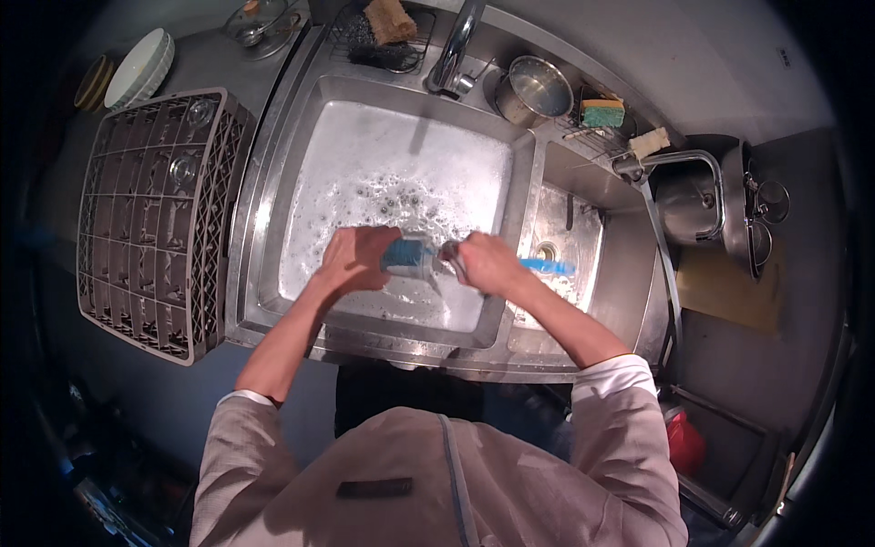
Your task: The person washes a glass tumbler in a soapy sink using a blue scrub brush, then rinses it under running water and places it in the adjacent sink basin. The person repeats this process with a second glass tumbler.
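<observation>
Over a sink basin (502, 287) of foamy water (410, 150), my left hand (355, 260) grips a clear drinking glass (417, 268) tipped on its side. Blue bristles (402, 253) show through the glass wall. My right hand (489, 263) is closed around a bottle brush, whose blue handle end (547, 265) sticks out to the right above the second basin. The brush's middle is partly hidden by my right fingers, and some blur covers that hand.
Left of the sink stands a compartmented dish rack (150, 225) with two glasses (183, 169) in it. A faucet (454, 48), a metal pot (534, 89) and a green-yellow sponge (603, 113) line the back. A second faucet (683, 161) arches at the right.
</observation>
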`<state>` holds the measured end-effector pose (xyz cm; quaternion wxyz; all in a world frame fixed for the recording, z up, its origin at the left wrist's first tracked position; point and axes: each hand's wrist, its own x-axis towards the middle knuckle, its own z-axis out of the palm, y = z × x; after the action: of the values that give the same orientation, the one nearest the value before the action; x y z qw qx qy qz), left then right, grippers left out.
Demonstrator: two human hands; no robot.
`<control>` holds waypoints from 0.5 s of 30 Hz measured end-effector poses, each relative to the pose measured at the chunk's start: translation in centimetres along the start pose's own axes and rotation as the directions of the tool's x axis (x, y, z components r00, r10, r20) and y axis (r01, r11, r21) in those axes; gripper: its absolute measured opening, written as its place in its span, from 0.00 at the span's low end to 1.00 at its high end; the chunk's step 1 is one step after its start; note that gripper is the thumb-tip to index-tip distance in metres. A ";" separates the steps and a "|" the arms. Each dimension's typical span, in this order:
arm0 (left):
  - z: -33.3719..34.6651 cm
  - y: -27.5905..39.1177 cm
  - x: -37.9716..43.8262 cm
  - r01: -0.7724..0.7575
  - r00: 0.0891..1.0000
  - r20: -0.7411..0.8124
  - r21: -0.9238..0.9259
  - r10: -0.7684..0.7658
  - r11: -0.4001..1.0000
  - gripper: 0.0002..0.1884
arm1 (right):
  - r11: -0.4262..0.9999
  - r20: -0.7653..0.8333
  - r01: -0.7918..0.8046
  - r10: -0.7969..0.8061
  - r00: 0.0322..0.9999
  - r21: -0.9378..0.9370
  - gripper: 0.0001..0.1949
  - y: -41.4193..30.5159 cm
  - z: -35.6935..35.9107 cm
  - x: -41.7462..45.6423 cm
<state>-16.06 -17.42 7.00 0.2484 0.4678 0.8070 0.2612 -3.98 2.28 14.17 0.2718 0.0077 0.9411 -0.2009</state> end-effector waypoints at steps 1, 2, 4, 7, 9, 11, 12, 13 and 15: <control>0.1 -0.1 -0.1 -0.018 0.996 -0.085 0.008 0.019 1.000 0.23 | 0.997 0.098 0.014 -0.021 0.995 0.076 0.14 0.1 0.1 0.0; 0.1 -0.1 -0.1 -0.005 0.992 -0.129 0.030 0.008 1.000 0.22 | 0.996 0.108 0.085 -0.084 0.991 -0.002 0.12 0.0 0.4 -0.1; 0.3 -0.1 -0.2 0.014 0.979 -0.205 0.010 -0.012 1.000 0.20 | 0.983 0.001 0.104 -0.105 0.994 -0.154 0.11 0.3 1.2 0.0; 0.4 -0.2 -0.2 -0.007 1.000 -0.021 -0.054 0.006 0.999 0.20 | 0.974 -0.324 0.063 -0.133 0.937 -0.215 0.07 0.9 2.0 0.2; 0.5 -0.4 -0.1 0.032 0.999 -0.044 0.009 -0.032 0.999 0.21 | 1.000 -0.329 0.029 -0.029 0.944 -0.004 0.10 1.0 2.6 -0.1; 0.4 -0.7 0.1 0.087 0.996 -0.004 0.076 -0.087 0.993 0.21 | 0.991 -0.075 -0.032 0.042 0.996 0.132 0.14 1.1 2.7 -0.6; 0.3 -0.8 0.1 0.076 0.991 -0.121 0.102 -0.064 0.992 0.21 | 0.996 -0.134 -0.005 0.017 0.991 0.090 0.12 1.2 2.5 -0.6; 0.2 -0.9 0.2 0.039 0.993 -0.115 0.064 -0.032 0.997 0.21 | 0.994 -0.044 0.017 -0.012 0.999 0.111 0.11 1.2 2.4 -1.0; 0.2 -0.8 0.3 0.026 0.985 -0.173 0.057 -0.016 0.998 0.21 | 0.980 -0.221 0.044 -0.088 0.971 -0.195 0.09 1.7 1.9 -0.9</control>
<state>-16.59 -17.47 6.28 0.1663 0.4421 0.8377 0.2740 -2.03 3.21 12.58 0.1542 -0.0265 0.9807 -0.1173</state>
